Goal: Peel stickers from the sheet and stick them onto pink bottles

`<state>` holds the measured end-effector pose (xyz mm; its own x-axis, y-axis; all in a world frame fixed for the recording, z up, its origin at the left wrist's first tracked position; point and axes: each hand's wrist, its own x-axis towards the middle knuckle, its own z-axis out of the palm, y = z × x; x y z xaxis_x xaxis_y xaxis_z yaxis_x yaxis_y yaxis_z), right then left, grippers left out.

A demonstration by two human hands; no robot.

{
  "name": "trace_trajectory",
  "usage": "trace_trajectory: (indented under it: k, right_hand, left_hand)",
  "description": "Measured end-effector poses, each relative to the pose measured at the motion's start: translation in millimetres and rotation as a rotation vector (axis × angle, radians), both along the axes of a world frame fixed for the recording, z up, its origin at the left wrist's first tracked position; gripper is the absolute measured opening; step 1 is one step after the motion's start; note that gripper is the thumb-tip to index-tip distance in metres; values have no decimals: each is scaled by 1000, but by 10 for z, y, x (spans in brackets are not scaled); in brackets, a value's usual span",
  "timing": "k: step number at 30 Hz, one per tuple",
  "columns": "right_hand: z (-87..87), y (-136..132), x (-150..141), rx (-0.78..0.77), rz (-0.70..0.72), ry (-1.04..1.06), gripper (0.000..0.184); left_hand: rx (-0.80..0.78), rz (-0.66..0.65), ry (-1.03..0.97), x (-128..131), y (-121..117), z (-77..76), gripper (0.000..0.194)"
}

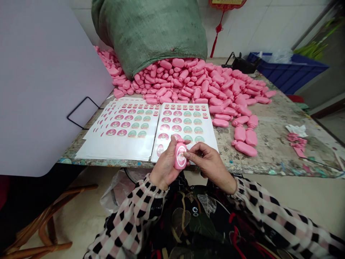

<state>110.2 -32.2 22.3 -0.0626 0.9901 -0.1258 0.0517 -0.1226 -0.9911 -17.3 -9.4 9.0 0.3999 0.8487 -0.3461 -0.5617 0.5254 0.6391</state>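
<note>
My left hand [167,166] is closed around a small pink plastic bottle [180,167], held upright just over the table's front edge. On the bottle's front lies an oval pink-and-white sticker [180,154]. The fingers of my right hand [213,166] are pinched together, the thumb and index finger at the sticker's right edge. Behind both hands is a sheet of stickers [182,123] in pink and green, partly covered by the left hand and bottle. To its left lies a fanned stack of similar sheets [126,145].
A large heap of pink bottles [188,79] spills from a green sack [153,32] across the table [277,144]. Pink scraps [298,142] lie at right. A blue crate [291,70] stands back right. A pale panel [48,82] closes off the left side.
</note>
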Motion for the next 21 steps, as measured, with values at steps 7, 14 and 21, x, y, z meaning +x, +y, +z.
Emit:
trace_trajectory:
  k: [7, 14, 21]
  right_hand:
    - [-114, -20, 28, 47, 13, 27, 22]
    - [-207, -23, 104, 203, 54, -259, 14]
    - [-70, -27, 218, 345, 99, -688, 21]
  left_hand:
    - [24, -39, 40, -5, -37, 22, 64]
    - [157, -298, 219, -185, -83, 82, 56]
    - [121, -328, 171, -260, -127, 61, 41]
